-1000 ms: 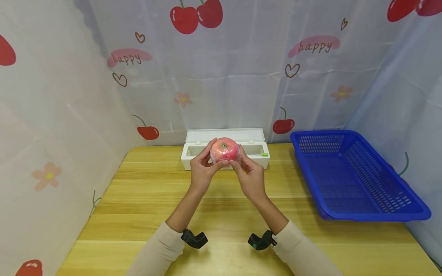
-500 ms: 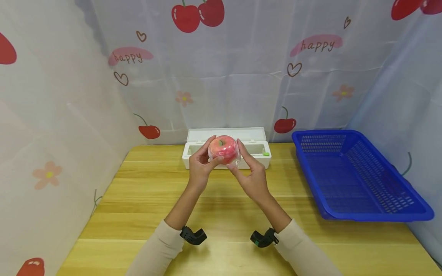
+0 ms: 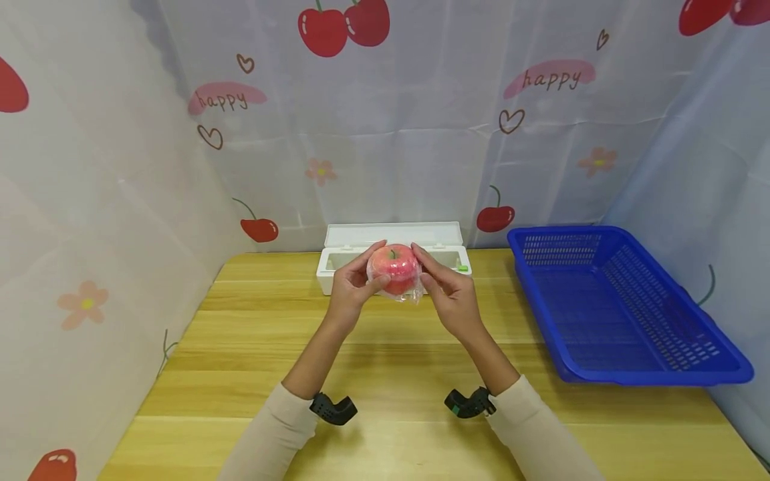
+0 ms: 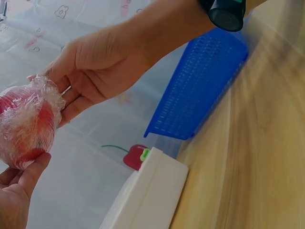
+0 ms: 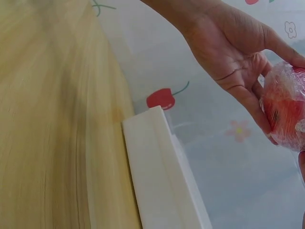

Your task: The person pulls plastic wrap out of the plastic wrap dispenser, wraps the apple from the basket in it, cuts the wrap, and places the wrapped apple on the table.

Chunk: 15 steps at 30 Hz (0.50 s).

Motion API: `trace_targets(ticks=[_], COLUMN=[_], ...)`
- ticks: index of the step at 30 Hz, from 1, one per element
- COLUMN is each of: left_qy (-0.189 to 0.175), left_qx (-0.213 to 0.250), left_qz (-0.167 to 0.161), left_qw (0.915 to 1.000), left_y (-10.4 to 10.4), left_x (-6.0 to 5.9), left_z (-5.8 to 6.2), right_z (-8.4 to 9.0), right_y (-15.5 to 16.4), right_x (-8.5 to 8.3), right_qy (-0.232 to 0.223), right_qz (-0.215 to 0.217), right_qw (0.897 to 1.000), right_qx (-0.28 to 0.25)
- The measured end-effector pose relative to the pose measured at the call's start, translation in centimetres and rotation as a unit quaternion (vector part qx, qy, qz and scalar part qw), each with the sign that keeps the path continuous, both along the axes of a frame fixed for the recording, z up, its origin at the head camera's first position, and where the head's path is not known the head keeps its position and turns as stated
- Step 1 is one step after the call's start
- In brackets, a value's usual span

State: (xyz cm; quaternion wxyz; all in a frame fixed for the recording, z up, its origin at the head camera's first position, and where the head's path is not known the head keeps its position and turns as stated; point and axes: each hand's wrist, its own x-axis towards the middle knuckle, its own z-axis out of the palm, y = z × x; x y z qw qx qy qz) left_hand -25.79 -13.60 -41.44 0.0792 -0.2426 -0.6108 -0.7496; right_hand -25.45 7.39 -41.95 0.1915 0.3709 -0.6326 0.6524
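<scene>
An apple [image 3: 395,264], red with a green stem, is held up above the table in clear plastic wrap [image 4: 28,124]. My left hand [image 3: 347,292] grips its left side, thumb on the front. The right hand [image 3: 454,300] is at the apple's right side, thumb and fingers pinching the plastic wrap, and a loose crumpled bit hangs below. In the left wrist view the right hand [image 4: 102,64] reaches to the bunched film. From the right wrist, the left hand [image 5: 233,52] shows curled round the far side of the wrapped apple [image 5: 283,112].
Behind the hands stands a long white box [image 3: 327,284] with its lid raised and a green slider [image 3: 462,268] at its right end. A blue plastic basket [image 3: 556,347] sits on the right of the wooden table [image 3: 259,334]. Printed curtains [image 3: 397,174] hang around.
The apple has come slightly lower and nearer, and tilted. My right hand has shifted right, its thumb moving from the apple's front to its right side, and more loose wrap shows.
</scene>
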Motion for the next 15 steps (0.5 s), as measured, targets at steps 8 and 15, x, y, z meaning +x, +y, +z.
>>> trace_targets(ticks=[8, 15], left_qy=[-0.005, -0.025], left_qx=[-0.007, 0.004], left_qz=[-0.005, -0.001], left_qw=[0.9999, 0.9997], left_y=[0.18, 0.24], left_x=[0.22, 0.24], left_z=[-0.09, -0.07], right_z=[-0.30, -0.24], right_y=[-0.05, -0.22], right_x=[0.20, 0.14], right_qy=[-0.033, -0.011], right_qz=[-0.008, -0.026], right_qw=[0.998, 0.999], right_qx=[-0.053, -0.041])
